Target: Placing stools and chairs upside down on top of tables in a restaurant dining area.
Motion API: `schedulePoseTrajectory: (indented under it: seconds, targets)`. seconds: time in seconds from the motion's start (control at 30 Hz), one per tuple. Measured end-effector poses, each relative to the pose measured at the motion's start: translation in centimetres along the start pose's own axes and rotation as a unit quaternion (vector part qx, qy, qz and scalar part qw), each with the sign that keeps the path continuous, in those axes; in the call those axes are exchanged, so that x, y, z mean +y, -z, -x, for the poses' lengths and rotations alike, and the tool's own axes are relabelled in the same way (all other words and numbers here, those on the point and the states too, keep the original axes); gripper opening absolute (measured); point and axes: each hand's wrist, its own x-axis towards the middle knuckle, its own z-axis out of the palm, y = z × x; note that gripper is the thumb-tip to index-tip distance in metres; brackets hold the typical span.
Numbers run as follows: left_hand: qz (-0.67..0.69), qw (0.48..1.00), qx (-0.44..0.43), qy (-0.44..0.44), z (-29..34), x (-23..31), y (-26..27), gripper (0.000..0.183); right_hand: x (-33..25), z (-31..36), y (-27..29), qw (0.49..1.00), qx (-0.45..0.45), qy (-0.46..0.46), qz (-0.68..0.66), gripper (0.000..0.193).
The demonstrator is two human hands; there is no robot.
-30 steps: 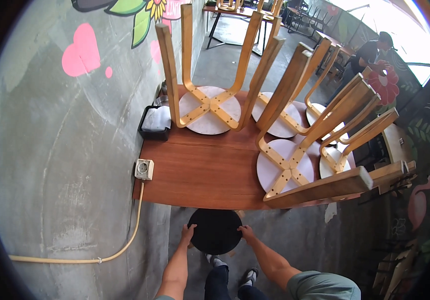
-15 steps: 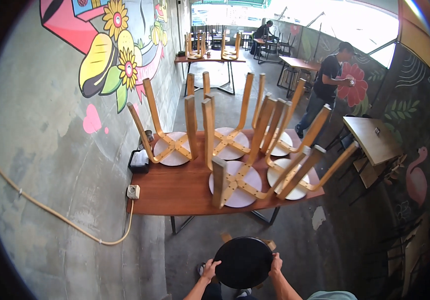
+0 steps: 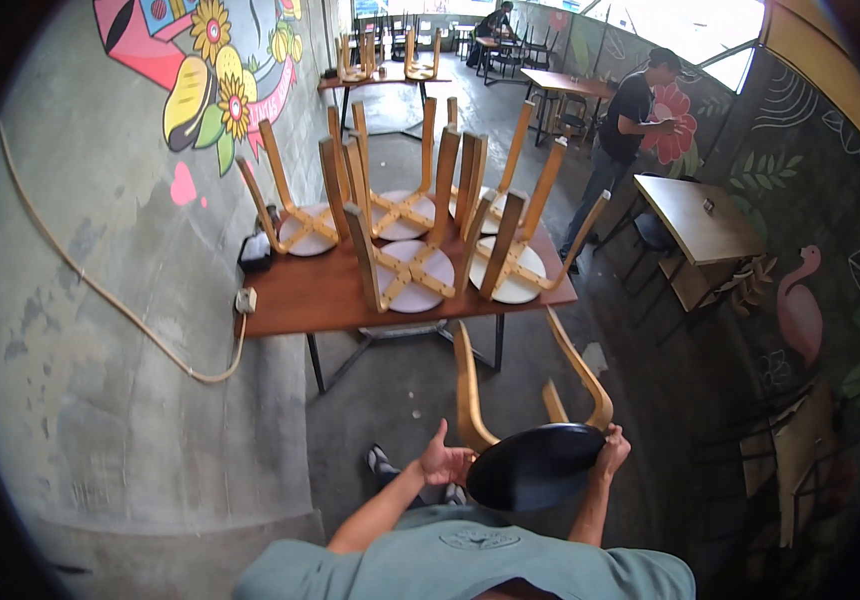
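**Black-seated stool tipped up in both hands, short of the loaded tabletop**

The left hand lies against the near rim of the black-seated stool, fingers curled on its edge and thumb raised; the right hand is closed over the far rim. The stool hangs tilted in front of the person's chest, its bentwood legs pointing away toward the tabletop. It looks like the lifting step: next the stool would need turning seat-down and a free patch to land on. The tabletop already carries upturned stools, white seats down, legs up, crowded together. No containers show. Another person stands beyond.
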Motion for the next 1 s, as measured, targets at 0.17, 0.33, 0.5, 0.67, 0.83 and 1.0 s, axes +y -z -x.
schedulePoseTrajectory:
  seconds: [0.17, 0.33, 0.5, 0.67, 0.83, 1.0]
  targets:
    - [0.154, 0.975, -0.161, 0.012, 0.3, -2.3, -0.3, 0.113, -6.9, 4.0, 2.6, 0.974, -0.135, 0.177, -0.050, 0.043]
    - [0.128, 0.986, 0.096, -0.044, 0.8, -7.3, -3.5, 0.095, -9.6, 5.9, 3.0, 0.907, -0.192, 0.374, 0.026, 0.041]
    - [0.204, 0.852, 0.319, -0.361, 0.7, -7.7, 3.6, 0.038, -11.3, 7.5, -0.2, 0.841, -0.294, 0.455, -0.010, 0.037]
    - [0.206, 0.784, 0.305, -0.499, 6.8, -5.4, 5.4, 0.029, -10.8, 8.5, -5.6, 0.824, -0.373, 0.415, -0.092, 0.036]
    - [0.111, 0.635, 0.404, -0.649, 16.3, -3.4, -3.1, 0.017, -8.8, 10.0, -10.4, 0.814, -0.485, 0.217, -0.234, 0.031]
    - [0.019, 0.554, 0.432, -0.711, 22.1, -1.3, -10.9, 0.021, -10.5, 12.2, -13.9, 0.780, -0.568, 0.130, -0.230, 0.036]
